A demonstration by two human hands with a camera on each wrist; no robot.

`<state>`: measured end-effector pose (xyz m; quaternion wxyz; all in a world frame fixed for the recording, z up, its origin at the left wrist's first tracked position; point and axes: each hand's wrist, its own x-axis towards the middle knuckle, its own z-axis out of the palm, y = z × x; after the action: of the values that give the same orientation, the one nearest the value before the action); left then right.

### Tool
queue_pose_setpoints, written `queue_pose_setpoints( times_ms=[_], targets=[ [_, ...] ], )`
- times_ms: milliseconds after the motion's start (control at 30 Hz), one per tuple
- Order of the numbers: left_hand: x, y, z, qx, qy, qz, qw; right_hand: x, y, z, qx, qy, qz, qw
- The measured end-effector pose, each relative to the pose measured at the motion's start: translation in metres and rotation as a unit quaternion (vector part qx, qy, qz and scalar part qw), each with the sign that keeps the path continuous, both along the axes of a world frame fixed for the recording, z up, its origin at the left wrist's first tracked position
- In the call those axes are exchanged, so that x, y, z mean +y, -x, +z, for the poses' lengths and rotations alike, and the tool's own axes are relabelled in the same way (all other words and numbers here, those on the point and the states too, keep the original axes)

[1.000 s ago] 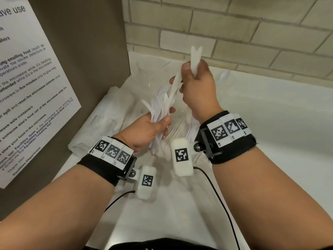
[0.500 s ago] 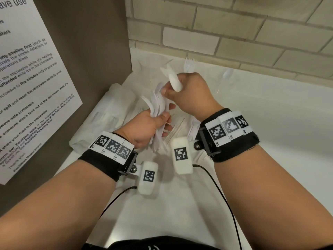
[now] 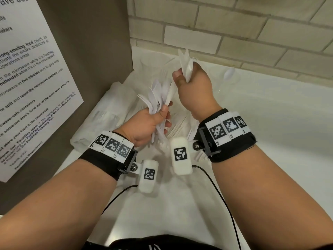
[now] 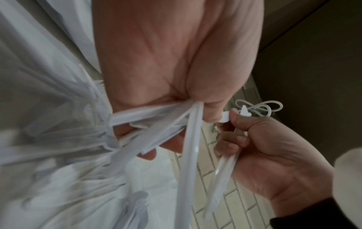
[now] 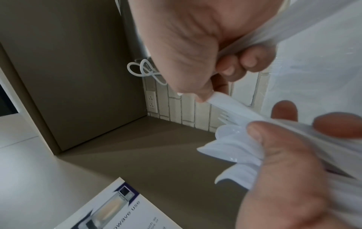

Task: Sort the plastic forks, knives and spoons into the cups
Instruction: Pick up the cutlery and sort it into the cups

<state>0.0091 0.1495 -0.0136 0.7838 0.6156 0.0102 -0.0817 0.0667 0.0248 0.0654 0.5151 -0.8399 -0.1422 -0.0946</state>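
Note:
My left hand (image 3: 162,116) grips a fanned bundle of white plastic cutlery (image 3: 156,100) above the counter. My right hand (image 3: 187,82) is just above and behind it, fist curled round a few white utensils (image 3: 185,65) whose ends stick up. One long piece (image 3: 169,96) reaches from that fist down to the bundle. The left wrist view shows the right hand (image 4: 264,147) clasping long handles (image 4: 221,178) beside the bundle (image 4: 152,117). At the back, a spoon (image 3: 229,73) stands in a clear cup (image 3: 234,83), and fork tines (image 3: 194,59) peek out behind the right hand.
More white cutlery (image 3: 180,127) lies on the white counter (image 3: 270,141) under my hands. A plastic-wrapped pack (image 3: 100,120) rests against the brown side panel (image 3: 100,51), which carries a printed notice (image 3: 27,87). A brick wall (image 3: 234,29) closes the back.
The right hand dipped down to the bundle half a second ago and has come up a little to the right, with utensil ends standing above its fist. The left hand has stayed put.

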Motion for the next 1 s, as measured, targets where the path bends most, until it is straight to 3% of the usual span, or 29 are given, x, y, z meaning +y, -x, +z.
queue_pose_setpoints(
  times_ms=[67, 200, 400, 567, 767, 867, 1000],
  targets=[
    [-0.001, -0.001, 0.002, 0.010, 0.001, 0.012, 1.000, 0.002, 0.002, -0.003, -0.002, -0.029, 0.006, 1.000],
    [-0.002, -0.002, 0.007, 0.009, 0.024, 0.026, 0.999, 0.004, 0.007, -0.011, 0.072, -0.015, 0.083, 0.994],
    [0.004, -0.003, 0.012, 0.053, 0.031, 0.116, 0.991, -0.006, -0.011, 0.005, 0.121, -0.107, 0.050, 0.986],
    [0.013, -0.007, 0.009, 0.083, 0.012, 0.174, 0.981, -0.002, -0.048, 0.035, 0.072, -0.217, 0.011, 0.973],
    [0.021, -0.014, 0.011, 0.119, 0.039, 0.196, 0.973, 0.044, -0.098, 0.039, -0.022, -0.301, 0.023, 0.953],
    [0.021, -0.019, 0.010, 0.139, 0.048, 0.201, 0.968, 0.069, -0.123, 0.033, -0.069, -0.296, 0.019, 0.953],
    [0.025, -0.029, 0.006, 0.160, 0.069, 0.226, 0.958, 0.096, -0.157, 0.014, -0.067, -0.280, 0.027, 0.957]
  ],
)
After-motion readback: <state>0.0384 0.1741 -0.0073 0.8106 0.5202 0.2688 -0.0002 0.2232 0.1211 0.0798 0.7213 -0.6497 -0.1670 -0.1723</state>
